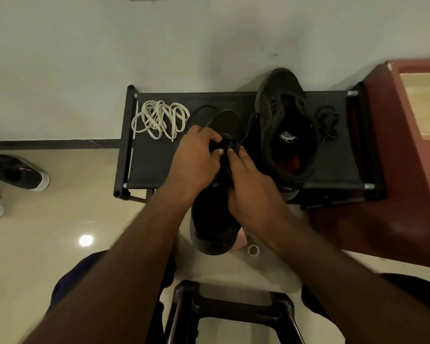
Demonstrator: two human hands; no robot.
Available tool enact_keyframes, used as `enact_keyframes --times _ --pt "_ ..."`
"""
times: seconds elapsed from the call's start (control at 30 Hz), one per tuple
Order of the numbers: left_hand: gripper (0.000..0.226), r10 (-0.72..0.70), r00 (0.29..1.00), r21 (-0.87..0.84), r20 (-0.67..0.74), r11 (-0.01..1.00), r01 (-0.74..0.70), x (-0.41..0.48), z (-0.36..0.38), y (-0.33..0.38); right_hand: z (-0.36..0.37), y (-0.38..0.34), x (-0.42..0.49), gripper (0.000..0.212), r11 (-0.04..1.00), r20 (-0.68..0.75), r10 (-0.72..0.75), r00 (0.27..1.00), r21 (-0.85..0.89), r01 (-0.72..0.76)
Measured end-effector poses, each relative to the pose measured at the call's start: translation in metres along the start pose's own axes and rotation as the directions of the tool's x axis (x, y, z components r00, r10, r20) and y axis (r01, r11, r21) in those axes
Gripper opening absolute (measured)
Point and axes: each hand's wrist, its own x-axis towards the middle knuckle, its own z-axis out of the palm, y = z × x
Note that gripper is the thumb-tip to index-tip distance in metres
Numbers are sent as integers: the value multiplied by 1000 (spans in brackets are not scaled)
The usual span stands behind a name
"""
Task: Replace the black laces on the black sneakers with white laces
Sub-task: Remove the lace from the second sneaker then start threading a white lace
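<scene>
Sneaker (pixel 215 227) toe points away, heel near; left hand (pixel 196 157), right hand (pixel 251 192) fingers pinch black lace (pixel 248 127).

Left of my left hand (pixel 196 157), bare rack (pixel 147 167) cloth gives me room, up to the white laces (pixel 159 119) at the back. The sneaker (pixel 215 229) I hold blocks the middle. Right of my right hand (pixel 251 194), the second sneaker (pixel 286 125), a black lace (pixel 328 122) pile and the cabinet (pixel 407 170) crowd in. A stool (pixel 233 309) stands between my knees.
</scene>
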Motion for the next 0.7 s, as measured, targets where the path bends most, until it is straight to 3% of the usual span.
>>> enact_keyframes --times 0.3,0.5,0.7 --pt "7 -64 993 30 -95 997 67 0 0 2 -11 3 5 71 999 47 -31 998 -12 31" --pt "8 -187 975 -134 -124 976 170 -1 -3 -2 -14 2 11 69 998 44 -48 998 -27 49" --pt "10 4 1000 0 -13 1000 -4 3 0 -8 -13 3 9 69 999 61 -31 998 -41 34"
